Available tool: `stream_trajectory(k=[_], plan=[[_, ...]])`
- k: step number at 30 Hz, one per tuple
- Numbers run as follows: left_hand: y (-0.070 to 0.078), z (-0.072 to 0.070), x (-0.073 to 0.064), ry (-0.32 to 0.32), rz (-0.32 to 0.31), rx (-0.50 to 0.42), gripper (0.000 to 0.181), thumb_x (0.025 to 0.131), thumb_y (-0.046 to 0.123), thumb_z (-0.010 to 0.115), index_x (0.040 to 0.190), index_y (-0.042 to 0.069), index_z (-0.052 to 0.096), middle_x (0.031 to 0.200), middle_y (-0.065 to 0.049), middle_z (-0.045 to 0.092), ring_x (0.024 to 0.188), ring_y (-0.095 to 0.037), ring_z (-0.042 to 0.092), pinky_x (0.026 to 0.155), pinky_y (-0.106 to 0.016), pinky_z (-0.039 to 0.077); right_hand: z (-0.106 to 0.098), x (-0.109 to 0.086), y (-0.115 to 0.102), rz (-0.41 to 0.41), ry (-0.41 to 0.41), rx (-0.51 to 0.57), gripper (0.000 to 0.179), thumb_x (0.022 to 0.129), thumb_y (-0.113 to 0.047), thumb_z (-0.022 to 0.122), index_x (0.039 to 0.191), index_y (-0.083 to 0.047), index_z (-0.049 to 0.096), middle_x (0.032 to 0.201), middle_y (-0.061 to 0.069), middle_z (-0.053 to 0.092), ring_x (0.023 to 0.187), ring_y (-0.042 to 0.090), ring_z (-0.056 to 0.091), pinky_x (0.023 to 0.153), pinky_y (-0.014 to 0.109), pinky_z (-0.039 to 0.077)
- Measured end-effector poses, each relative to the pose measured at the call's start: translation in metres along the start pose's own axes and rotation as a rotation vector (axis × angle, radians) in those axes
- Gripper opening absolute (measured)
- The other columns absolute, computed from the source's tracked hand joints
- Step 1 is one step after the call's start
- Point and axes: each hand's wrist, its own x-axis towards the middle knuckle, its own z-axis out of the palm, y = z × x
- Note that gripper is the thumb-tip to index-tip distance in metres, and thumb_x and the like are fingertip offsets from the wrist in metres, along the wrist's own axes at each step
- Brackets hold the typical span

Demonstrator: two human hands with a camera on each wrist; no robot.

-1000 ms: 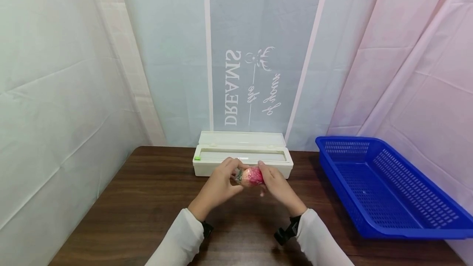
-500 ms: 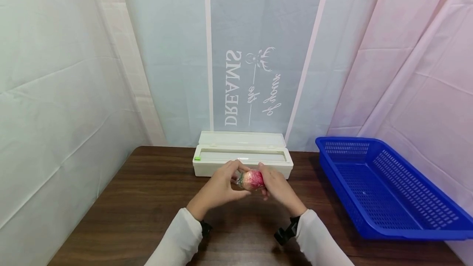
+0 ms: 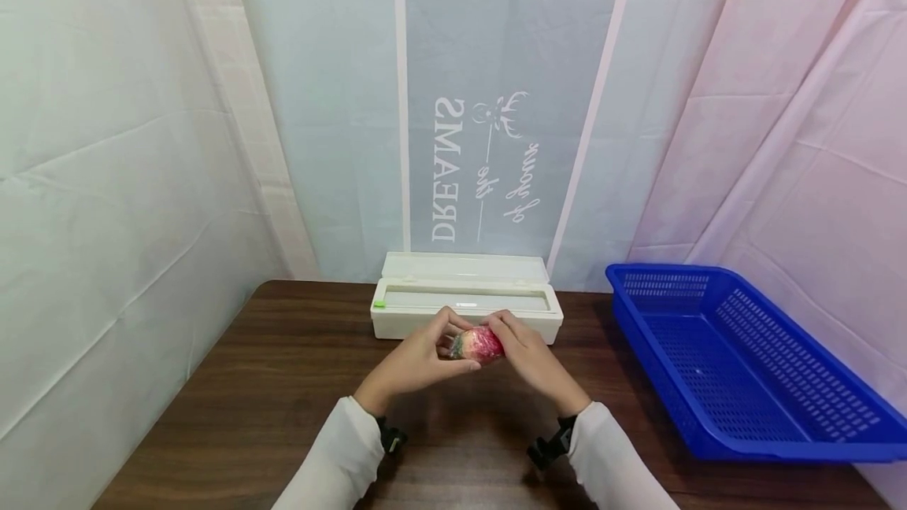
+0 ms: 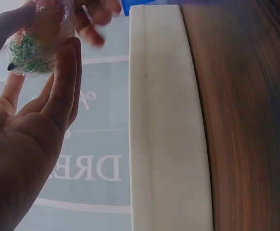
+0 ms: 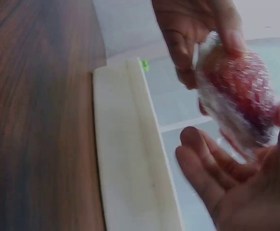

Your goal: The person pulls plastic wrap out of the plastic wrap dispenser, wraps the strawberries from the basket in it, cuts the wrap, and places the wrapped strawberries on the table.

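A red-and-yellow fruit (image 3: 482,345) with a green leafy end is wrapped in clear cling film, held up between both hands in front of the white box. My left hand (image 3: 418,356) grips it by the green end, thumb on the near side and fingers behind. In the left wrist view the green end (image 4: 31,55) shows through crinkled film. At the red end is my right hand (image 3: 527,352); the right wrist view shows its thumb against the wrapped fruit (image 5: 238,89) and several fingers (image 5: 207,168) spread below it.
Behind the hands, a white cling film dispenser (image 3: 397,327) stands with its lid (image 3: 464,266) raised and a green slider (image 3: 379,304) at its left end. A blue plastic basket (image 3: 697,408) sits on the right of the dark wooden table (image 3: 269,384). Curtains (image 3: 340,101) hang around.
The right hand's fingers have shifted over the red end, and its thumb and fingers have moved closer together. The left thumb has extended along the fruit's near side. The fruit has turned slightly.
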Motion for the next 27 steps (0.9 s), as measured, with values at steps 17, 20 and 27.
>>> stream_trajectory(k=[17,20,27], plan=[[-0.021,-0.008,-0.009,-0.14,-0.123,0.059,0.045,0.082,0.031,0.071,0.119,0.015,0.052,0.11,-0.004,0.061,0.09,-0.011,0.059,0.079,-0.029,0.054,-0.002,-0.007,0.019,-0.292,-0.24,-0.097,0.053,0.081,-0.035,0.071,0.128,-0.017,0.052,0.113,-0.002,0.062,0.096,0.008,0.059,0.078,0.03,0.055],[-0.025,-0.005,-0.012,-0.185,-0.15,0.126,0.043,0.082,0.032,0.07,0.117,0.012,0.055,0.109,-0.003,0.062,0.09,-0.009,0.059,0.078,-0.027,0.054,0.004,-0.01,0.027,-0.241,-0.266,-0.129,0.051,0.081,-0.035,0.071,0.125,-0.019,0.052,0.111,-0.003,0.062,0.096,0.008,0.058,0.075,0.028,0.055],[-0.033,0.001,-0.013,-0.223,-0.164,0.251,0.041,0.08,0.028,0.073,0.113,0.009,0.059,0.107,-0.005,0.065,0.084,-0.004,0.059,0.076,-0.024,0.053,0.015,-0.013,0.037,-0.149,-0.278,-0.212,0.047,0.08,-0.03,0.073,0.122,-0.019,0.056,0.109,0.0,0.062,0.093,0.009,0.058,0.076,0.031,0.055]])
